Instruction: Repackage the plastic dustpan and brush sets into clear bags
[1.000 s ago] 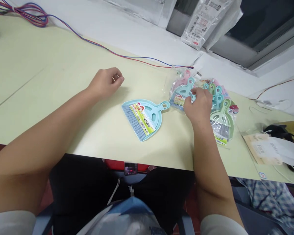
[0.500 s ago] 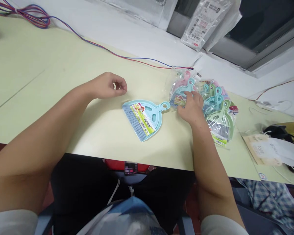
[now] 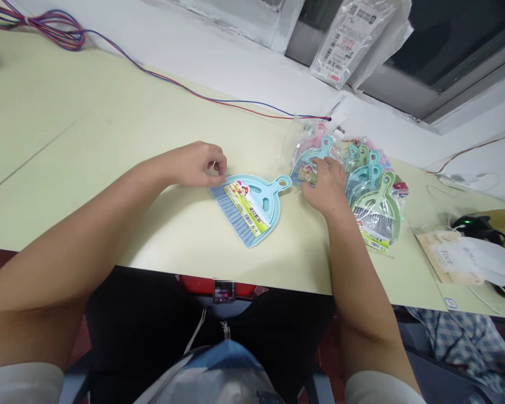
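A light-blue dustpan [image 3: 273, 210] lies flat on the table in front of me, a grey-bristled brush nested in it under a printed label [image 3: 247, 206]. My left hand [image 3: 204, 164] is at its upper left corner, thumb and curled fingers closed on the rim; the exact contact is partly hidden. To the right, my right hand [image 3: 328, 184] has bent fingers over a light-blue dustpan set in a clear bag [image 3: 313, 154], gripping its near side. A pink dustpan [image 3: 320, 130] shows behind that one.
More bagged dustpan sets, green [image 3: 382, 202] and blue, overlap right of my right hand. A red-blue cable [image 3: 185, 87] runs along the wall. A packet [image 3: 448, 258] and white item [image 3: 490, 261] lie far right. A plastic-wrapped parcel [image 3: 340, 45] leans at the window.
My left hand has come down and right to the dustpan's corner. That dustpan has shifted slightly right and toward me. My right hand has barely moved at the bagged set.
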### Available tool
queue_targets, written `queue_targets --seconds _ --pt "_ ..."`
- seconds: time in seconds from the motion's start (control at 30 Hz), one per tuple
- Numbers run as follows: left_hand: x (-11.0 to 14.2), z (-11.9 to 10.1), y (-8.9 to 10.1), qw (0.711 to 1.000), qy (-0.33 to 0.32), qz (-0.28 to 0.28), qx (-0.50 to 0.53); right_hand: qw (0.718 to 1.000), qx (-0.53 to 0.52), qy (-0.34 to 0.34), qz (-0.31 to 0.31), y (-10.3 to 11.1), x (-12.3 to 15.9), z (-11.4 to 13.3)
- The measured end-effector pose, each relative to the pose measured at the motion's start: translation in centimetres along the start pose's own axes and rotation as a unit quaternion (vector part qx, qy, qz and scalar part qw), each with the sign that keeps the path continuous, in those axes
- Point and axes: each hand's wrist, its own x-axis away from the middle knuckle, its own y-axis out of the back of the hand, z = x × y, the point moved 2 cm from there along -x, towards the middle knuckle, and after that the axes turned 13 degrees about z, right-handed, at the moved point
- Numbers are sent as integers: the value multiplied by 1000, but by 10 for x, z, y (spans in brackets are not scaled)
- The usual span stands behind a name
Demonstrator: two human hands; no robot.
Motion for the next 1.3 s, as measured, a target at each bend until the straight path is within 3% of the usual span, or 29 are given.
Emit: queue_targets --seconds 0.1,0.2,0.3,0.4,1.3 --pt "0 -3 0 1000 17 -4 6 1000 -11 8 -10 7 0 5" --pt "-1 -3 -4 999 48 6 21 994 -72 75 -29 16 3 22" --pt "-3 -3 -8 998 52 27 32 974 -155 165 6 18 6 45" --pt "-3 -3 -9 997 52 41 43 963 -174 199 46 11 10 60" --pt "-3 4 -10 994 54 73 63 964 -165 200 55 2 9 57"
